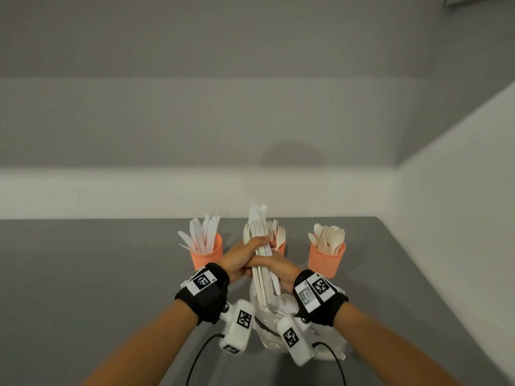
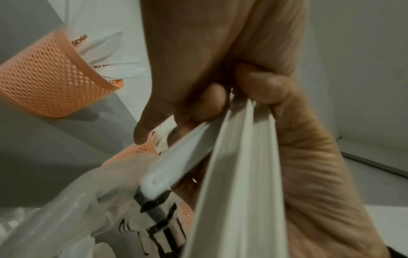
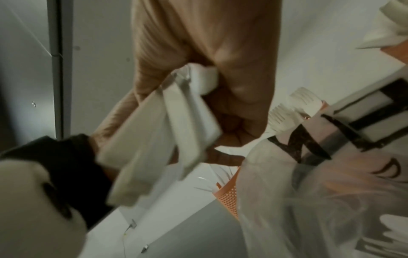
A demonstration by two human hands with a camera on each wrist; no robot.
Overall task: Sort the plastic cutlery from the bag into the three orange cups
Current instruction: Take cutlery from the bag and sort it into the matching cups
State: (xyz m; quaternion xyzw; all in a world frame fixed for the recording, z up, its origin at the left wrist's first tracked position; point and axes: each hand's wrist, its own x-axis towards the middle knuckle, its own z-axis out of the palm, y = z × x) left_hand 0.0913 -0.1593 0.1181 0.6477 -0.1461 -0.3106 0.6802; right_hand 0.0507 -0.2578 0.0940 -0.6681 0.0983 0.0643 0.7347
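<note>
Most of the sorting looks done. On the grey table [image 1: 83,274] three orange cups stand in a row at the far side: the left cup [image 1: 207,254] already holds white knives, the middle cup [image 1: 280,247], largely hidden behind the hands, holds forks, and the right cup [image 1: 326,260] is full of spoons.

Both hands meet over the near middle of the table, above the clear plastic bag [image 1: 274,330]. The left hand [image 1: 241,256] has its fingers curled round the upper part of a bundle of cutlery [image 1: 260,263], fork tines showing at its top, while the right hand [image 1: 274,267] wraps round the handles lower down. Both wrist views confirm fingers clamped on the flat white handles.

What is left, as I judge it: this bundle must be split by type and dropped into the matching cups, and a few pieces seem to remain in the bag, though its contents are too blurred to count.
</note>
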